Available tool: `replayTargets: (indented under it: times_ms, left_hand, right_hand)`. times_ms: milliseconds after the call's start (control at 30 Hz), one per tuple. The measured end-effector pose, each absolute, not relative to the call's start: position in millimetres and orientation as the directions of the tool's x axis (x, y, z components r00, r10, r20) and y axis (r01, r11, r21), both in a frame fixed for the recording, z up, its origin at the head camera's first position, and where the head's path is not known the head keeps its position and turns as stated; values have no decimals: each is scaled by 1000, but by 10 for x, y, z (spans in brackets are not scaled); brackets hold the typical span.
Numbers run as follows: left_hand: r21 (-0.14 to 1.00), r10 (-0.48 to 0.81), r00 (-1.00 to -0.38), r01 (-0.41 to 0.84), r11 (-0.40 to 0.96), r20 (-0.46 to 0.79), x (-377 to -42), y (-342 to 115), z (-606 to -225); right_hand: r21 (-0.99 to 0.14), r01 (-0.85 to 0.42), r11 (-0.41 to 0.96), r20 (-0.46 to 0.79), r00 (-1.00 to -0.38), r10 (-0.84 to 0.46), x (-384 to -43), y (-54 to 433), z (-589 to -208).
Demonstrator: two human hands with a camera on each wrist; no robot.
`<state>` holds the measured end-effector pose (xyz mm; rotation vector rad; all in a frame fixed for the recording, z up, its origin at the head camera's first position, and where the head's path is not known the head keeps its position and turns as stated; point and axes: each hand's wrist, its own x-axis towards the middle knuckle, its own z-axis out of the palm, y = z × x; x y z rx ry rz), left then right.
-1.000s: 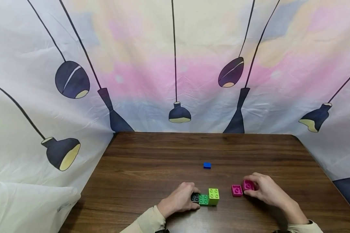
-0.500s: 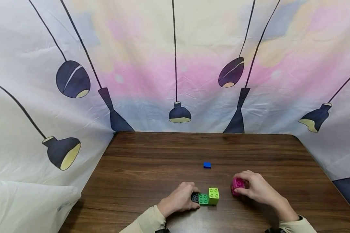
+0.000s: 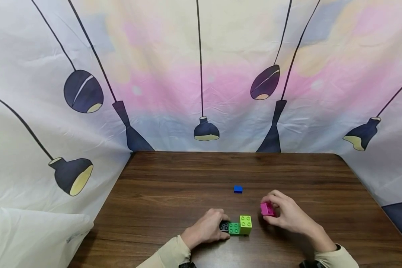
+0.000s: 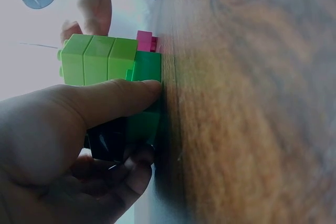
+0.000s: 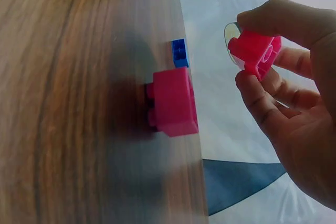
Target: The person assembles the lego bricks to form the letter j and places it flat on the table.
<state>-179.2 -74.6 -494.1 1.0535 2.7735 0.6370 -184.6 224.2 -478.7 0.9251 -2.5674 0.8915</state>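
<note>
- Sleeve at the bottom centre leads to the left hand, back up and low to the table, clamped with thumb and fingers about the black brick and the side of the green brick; a steady, gentle hold should stop the row sliding.
- Lime block, lower right of centre, stands upright at the row's right end.
- Right hand, well apart from the left, slants in from the lower right, pinching a pink brick by thumb and fingertips; a light pinch on flat sides would suit, leaving studs uncovered.
- Second pink brick, mid-frame in the right wrist view, points studs toward the wood; contact is hard to tell. Best not to knock it.
- Blue brick lies farther up the frame.
</note>
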Motion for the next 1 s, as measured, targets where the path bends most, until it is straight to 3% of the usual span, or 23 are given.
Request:
replayTargets:
  times_ms: [767, 1000]
  left_hand:
    - [413, 658, -752, 615, 672, 50, -1797, -737, -4937]
    - [406, 659, -750, 621, 670, 59, -1790, -739, -4936]
  right_hand:
    - [-583, -644, 495, 438, -762, -476, -1819, 2036, -4644]
    - [-567, -710, 419, 524, -703, -481, -1792, 1979, -4653]
